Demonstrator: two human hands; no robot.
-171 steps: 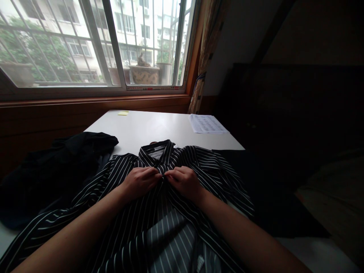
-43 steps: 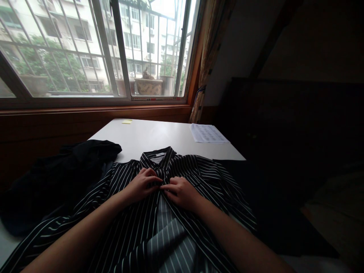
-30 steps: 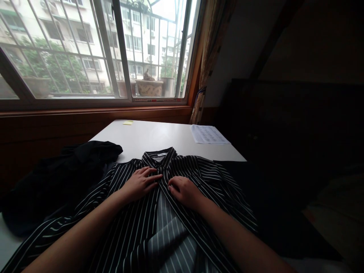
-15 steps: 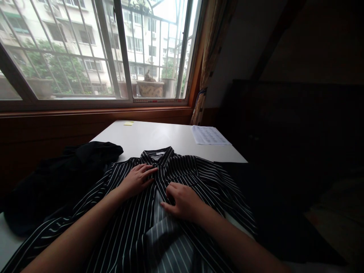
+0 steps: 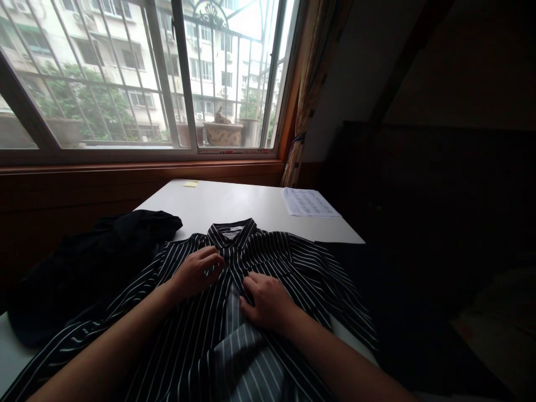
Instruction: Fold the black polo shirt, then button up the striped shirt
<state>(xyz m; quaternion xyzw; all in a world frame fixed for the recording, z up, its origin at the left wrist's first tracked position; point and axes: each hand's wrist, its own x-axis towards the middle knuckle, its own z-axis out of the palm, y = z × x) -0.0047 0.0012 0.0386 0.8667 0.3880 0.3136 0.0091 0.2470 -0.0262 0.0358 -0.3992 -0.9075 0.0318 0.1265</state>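
A black shirt with white stripes [image 5: 188, 318] lies front up, its collar [image 5: 232, 234] towards the window. Its front parts below the chest, where the greyer inner side of the cloth [image 5: 247, 363] shows. Just left of the front opening, my left hand [image 5: 199, 271] is over the chest, fingers bent and apart from the thumb, holding nothing that I can see. My right hand [image 5: 268, 298] rests on the other side of the opening. Its fingers curl at the front edge with the thumb below them, and cloth appears to be between them.
The shirt lies on a white table [image 5: 234, 195]. A dark heap of cloth [image 5: 104, 257] lies at the left, and dark cloth [image 5: 377, 301] at the right. Printed sheets [image 5: 310, 202] and a yellow sticky note [image 5: 191, 183] lie towards the back, below a barred window [image 5: 138, 78].
My left hand's fingers have bent from lying flat across the shirt front and drawn back a little to the left. My right hand has shifted slightly, its thumb closer to the fingers.
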